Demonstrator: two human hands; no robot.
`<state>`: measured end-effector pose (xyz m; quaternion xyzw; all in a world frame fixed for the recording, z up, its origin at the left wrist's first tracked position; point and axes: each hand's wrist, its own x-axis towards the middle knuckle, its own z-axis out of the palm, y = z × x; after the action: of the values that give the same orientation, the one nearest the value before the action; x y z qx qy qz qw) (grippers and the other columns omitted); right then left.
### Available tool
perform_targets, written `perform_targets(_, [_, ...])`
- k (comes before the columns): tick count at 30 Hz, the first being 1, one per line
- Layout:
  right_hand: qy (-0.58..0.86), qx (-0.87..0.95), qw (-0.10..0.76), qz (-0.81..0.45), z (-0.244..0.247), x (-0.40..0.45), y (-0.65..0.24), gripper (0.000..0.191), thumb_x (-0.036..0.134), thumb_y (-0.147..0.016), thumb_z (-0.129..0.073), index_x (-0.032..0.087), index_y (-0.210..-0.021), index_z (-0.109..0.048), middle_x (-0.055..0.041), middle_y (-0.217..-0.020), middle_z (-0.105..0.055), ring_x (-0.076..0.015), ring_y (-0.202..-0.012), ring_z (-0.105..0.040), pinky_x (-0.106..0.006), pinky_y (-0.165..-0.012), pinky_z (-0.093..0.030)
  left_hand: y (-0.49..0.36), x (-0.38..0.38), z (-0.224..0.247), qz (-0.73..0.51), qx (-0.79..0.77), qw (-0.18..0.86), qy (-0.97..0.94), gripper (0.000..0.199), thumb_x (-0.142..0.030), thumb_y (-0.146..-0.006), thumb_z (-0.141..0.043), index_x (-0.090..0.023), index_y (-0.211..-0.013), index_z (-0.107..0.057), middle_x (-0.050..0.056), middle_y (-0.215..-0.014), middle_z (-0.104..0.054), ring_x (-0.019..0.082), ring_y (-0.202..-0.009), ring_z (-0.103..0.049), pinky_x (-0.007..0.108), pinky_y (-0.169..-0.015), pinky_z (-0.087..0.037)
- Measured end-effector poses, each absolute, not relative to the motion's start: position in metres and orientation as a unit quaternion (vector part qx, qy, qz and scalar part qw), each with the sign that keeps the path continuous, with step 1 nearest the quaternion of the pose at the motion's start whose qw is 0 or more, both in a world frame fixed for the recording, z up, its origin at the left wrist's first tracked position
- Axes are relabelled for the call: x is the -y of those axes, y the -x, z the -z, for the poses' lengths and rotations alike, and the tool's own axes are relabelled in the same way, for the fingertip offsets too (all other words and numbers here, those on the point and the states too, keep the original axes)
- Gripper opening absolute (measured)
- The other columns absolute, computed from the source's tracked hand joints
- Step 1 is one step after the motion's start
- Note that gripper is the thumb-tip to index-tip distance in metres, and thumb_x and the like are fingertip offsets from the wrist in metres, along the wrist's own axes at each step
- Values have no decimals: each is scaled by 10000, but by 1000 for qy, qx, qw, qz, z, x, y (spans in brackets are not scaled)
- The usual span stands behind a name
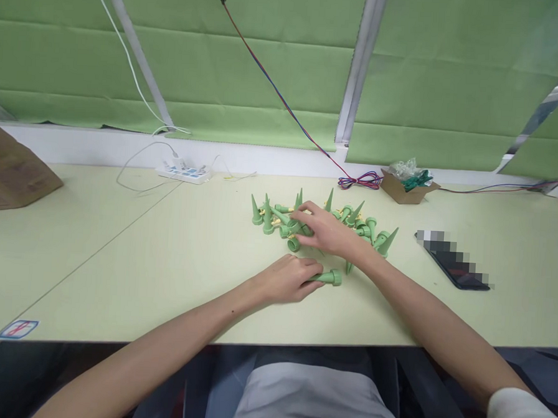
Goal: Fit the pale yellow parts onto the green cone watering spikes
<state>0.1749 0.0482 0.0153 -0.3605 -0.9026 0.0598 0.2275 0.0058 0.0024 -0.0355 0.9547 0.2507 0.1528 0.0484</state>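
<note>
Several green plastic cones (pixel 268 221), some upright and some lying down, form a pile on the table with small yellow pieces among them. Nearer the front edge, my left hand (pixel 294 280) is closed round one green cone piece (pixel 334 277), whose wide ribbed end points right. My right hand (pixel 322 229) reaches over the middle of the pile, its fingers apart and bent down at the green pieces. Whether its fingertips grip one is unclear.
A black phone (pixel 458 265) lies on the table (pixel 116 288) at the right. Behind are a small cardboard box (pixel 404 192), coiled red-blue wire (pixel 361 180) and a power strip (pixel 187 173). A larger cardboard box (pixel 16 173) stands far left.
</note>
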Motion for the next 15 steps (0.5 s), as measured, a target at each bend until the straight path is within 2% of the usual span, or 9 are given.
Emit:
perform_targets(5, [326,924,189,-65,-19,-40,-162,333,200,-891,-556,225,-1223,-572,-101,-1271,-501,-129,-713,-512,-278,-667,-416,-8,1,37,-167,-196,28,-966,251,-339,-976,-470,-168,-836,-589,39,-728,-621,167,-650,-572,309,-583,-369])
perform_targets(10, [325,934,138,-56,-22,-37,-153,277,197,-881,-574,209,-1158,-591,-88,-1137,-533,-135,-702,-490,-250,-574,-338,-8,3,39,-159,-186,13,-969,263,-338,-977,-466,-162,-813,-575,48,-723,-627,171,-651,-585,310,-585,-378])
perform_targets(15, [288,948,115,-68,-21,-44,-145,278,208,-849,-639,195,-1125,-614,-87,-1101,-560,-182,-828,-555,-262,-629,-375,-10,7,39,-157,-171,-6,-973,290,-337,-994,-432,-167,-794,-554,39,-683,-611,161,-592,-574,314,-550,-357])
